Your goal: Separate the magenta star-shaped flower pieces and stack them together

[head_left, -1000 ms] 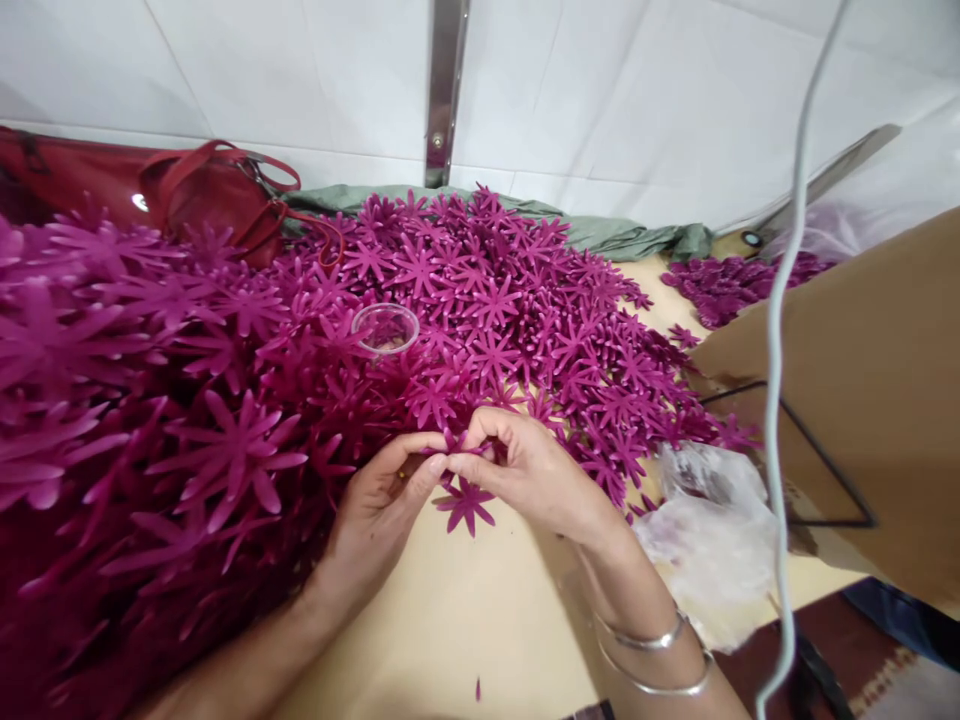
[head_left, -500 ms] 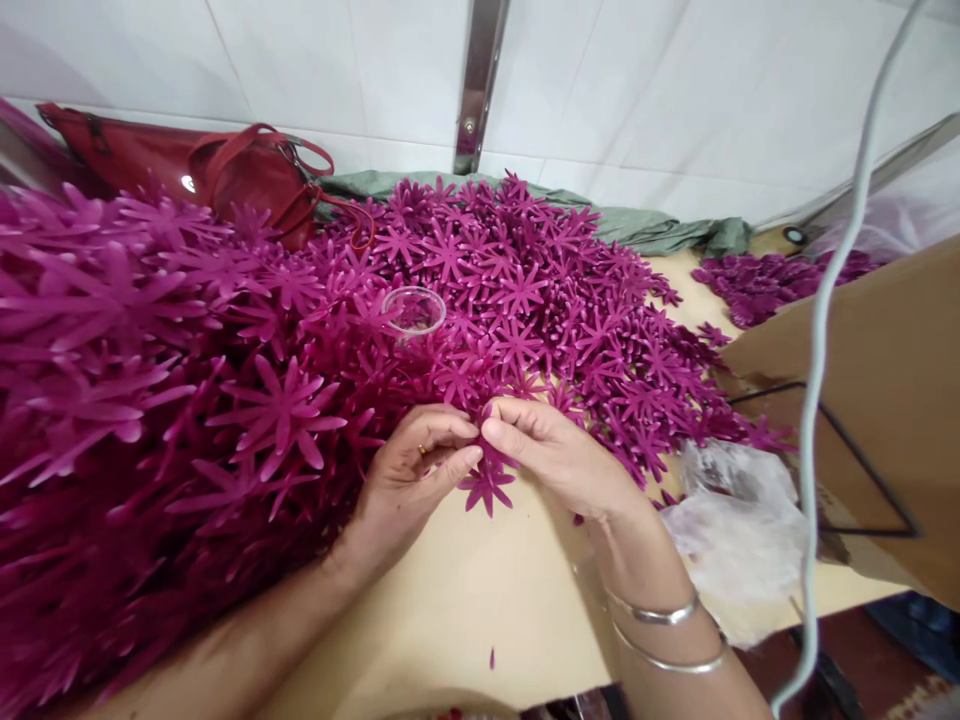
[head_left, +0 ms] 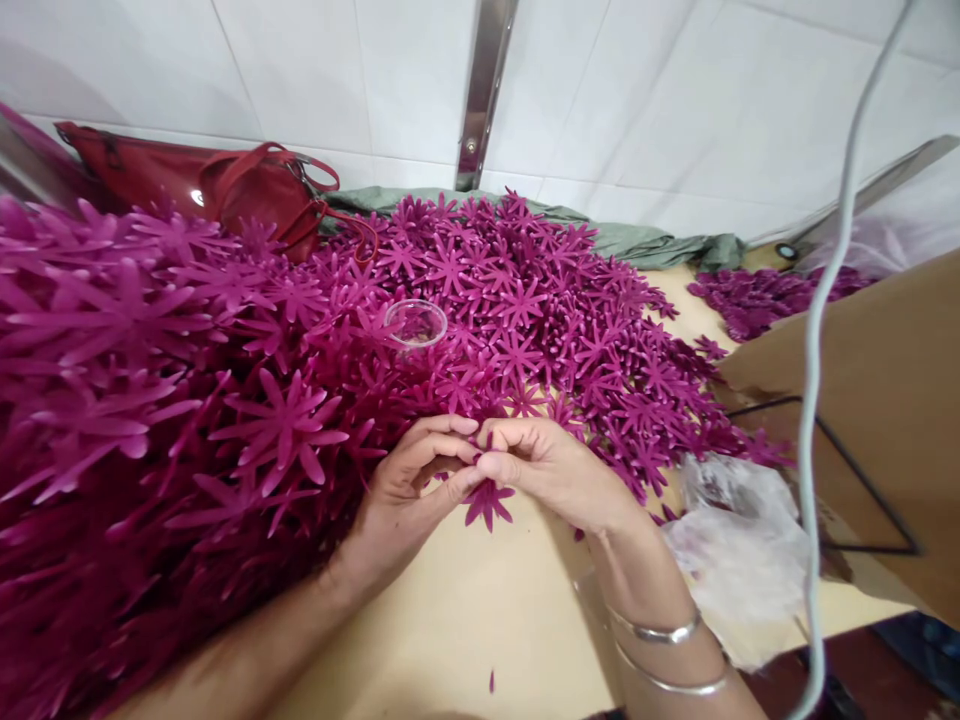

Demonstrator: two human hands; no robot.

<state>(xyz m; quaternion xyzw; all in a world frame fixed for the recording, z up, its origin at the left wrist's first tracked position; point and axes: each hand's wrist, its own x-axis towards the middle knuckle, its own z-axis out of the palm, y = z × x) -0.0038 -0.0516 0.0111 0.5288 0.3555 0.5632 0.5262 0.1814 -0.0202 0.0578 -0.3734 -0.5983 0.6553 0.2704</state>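
Observation:
My left hand [head_left: 405,495] and my right hand [head_left: 551,470] meet fingertip to fingertip over the beige table [head_left: 465,620]. Both pinch the same magenta star-shaped flower piece [head_left: 487,500], whose petals hang below the fingers. A wide heap of the same magenta flower pieces [head_left: 540,310] spreads just beyond the hands. A taller mass of assembled magenta flowers [head_left: 135,400] fills the left side, touching my left wrist. Two silver bangles [head_left: 664,655] circle my right forearm.
A clear plastic cup [head_left: 415,322] sits in the heap. A red handbag [head_left: 225,190] lies at the back left by the white tiled wall. A crumpled clear bag [head_left: 739,550] and a cardboard box [head_left: 877,420] stand right; a grey cable [head_left: 814,400] hangs in front.
The hands have stayed pinched on the flower piece with small finger shifts. The view has tilted slightly, so the heap and bag sit a little lower in frame.

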